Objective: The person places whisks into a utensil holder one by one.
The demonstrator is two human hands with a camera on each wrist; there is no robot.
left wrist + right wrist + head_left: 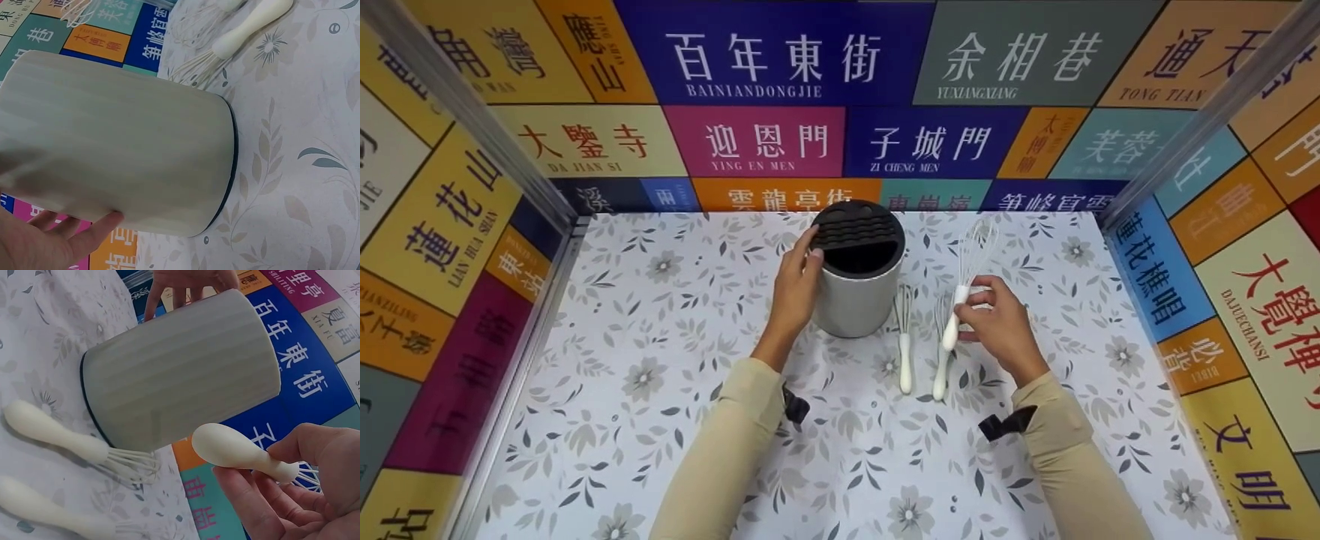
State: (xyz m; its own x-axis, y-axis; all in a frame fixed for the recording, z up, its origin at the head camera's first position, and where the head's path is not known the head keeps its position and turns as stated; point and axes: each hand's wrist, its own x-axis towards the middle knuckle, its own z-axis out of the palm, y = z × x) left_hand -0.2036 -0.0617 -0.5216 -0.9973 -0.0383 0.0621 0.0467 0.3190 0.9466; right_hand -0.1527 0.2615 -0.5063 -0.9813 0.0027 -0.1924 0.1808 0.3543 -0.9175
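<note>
Now we pinch a white whisk (962, 291) in our right grip (999, 319), handle end down, our left grip (796, 283) loose against the pot (859, 300), two more whisks (905, 360) lying nearby.

The head camera looks forward and steeply down at the holder (855, 307) from the wearer's side, far enough away to take in the desk (607, 420) and the panels (750, 142) behind it. The left wrist camera looks across from left of the holder, close up; the right one faces it from its right. Both wrist views show the holder tipped sideways and share its side and the nearest whisk (905, 367).
</note>
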